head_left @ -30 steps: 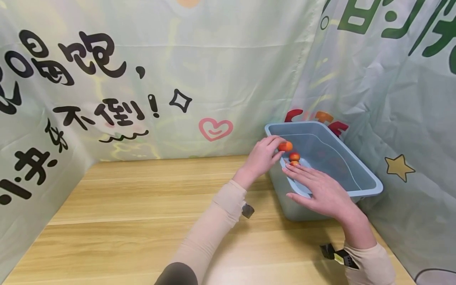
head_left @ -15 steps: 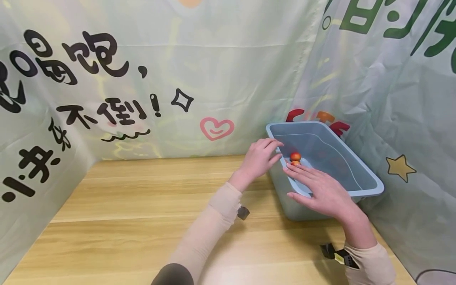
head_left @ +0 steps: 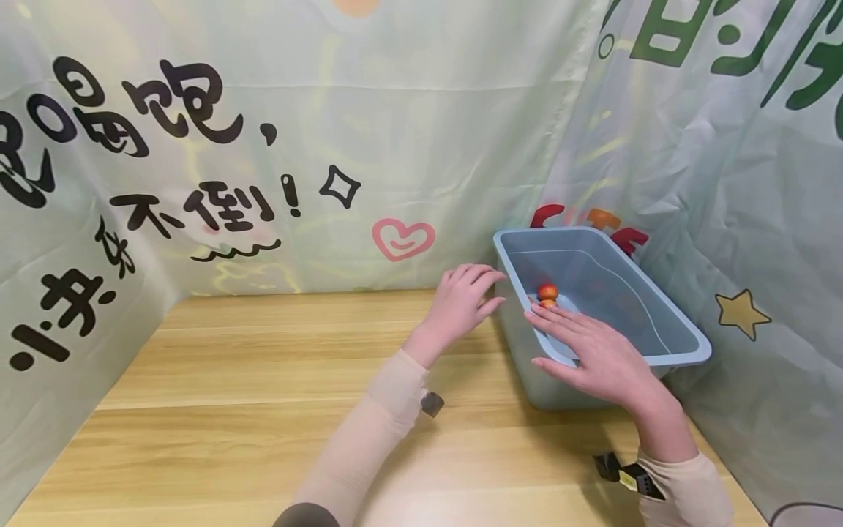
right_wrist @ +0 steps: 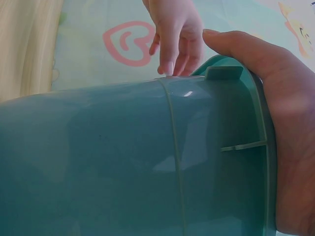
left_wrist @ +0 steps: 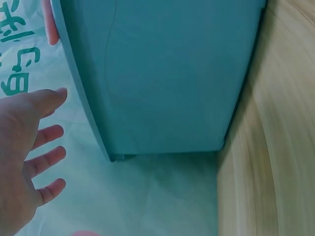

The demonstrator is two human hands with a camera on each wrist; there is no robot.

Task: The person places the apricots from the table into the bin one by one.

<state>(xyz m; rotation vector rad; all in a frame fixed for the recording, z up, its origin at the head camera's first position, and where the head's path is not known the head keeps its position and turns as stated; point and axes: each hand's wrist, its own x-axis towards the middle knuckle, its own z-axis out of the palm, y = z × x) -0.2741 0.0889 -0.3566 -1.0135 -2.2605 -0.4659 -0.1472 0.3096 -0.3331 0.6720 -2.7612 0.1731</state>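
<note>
A blue plastic bin (head_left: 635, 315) stands on the wooden table at the right. Inside it, small orange-red round fruits (head_left: 547, 292) lie near the left wall; the right hand partly hides them. My left hand (head_left: 457, 304) hovers just left of the bin's rim, fingers loosely bent and holding nothing. The left wrist view shows the same hand (left_wrist: 19, 147) apart from the bin's side (left_wrist: 167, 78). Flat across the near-left rim rests my right hand (head_left: 599, 355), its fingers straight. In the right wrist view its thumb (right_wrist: 241, 44) stretches over the rim.
The wooden table (head_left: 230, 410) extends to the left and front. Printed cloth (head_left: 342, 132) hangs behind it and along both sides, close to the bin's back and right. A dark camera (head_left: 432, 404) is strapped at the left wrist.
The left hand held an orange-red fruit over the bin's left rim, then let it go. It has drawn back left, out of the bin. The right hand has stayed on the rim.
</note>
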